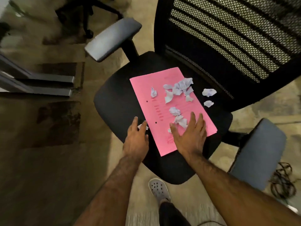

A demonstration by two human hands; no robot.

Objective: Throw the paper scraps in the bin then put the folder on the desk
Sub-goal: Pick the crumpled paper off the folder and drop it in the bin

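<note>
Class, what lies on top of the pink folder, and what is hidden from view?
On the folder lie crumpled paper scraps, and the right hand rests flat on its near end, covering part of a scrap. Two more scraps lie off it on the chair seat. Its contents cannot be seen.

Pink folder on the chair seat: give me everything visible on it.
The flat pink card folder lies closed on the black fabric office chair seat, skewed to the seat's edges. Two punched holes and a row of darker pink slots run along its left edge; faint print shows near the bottom. Crumpled white paper scraps litter its upper half. The right hand rests open on its lower part, over scraps; the left hand sits at its left edge over a scrap.
</note>
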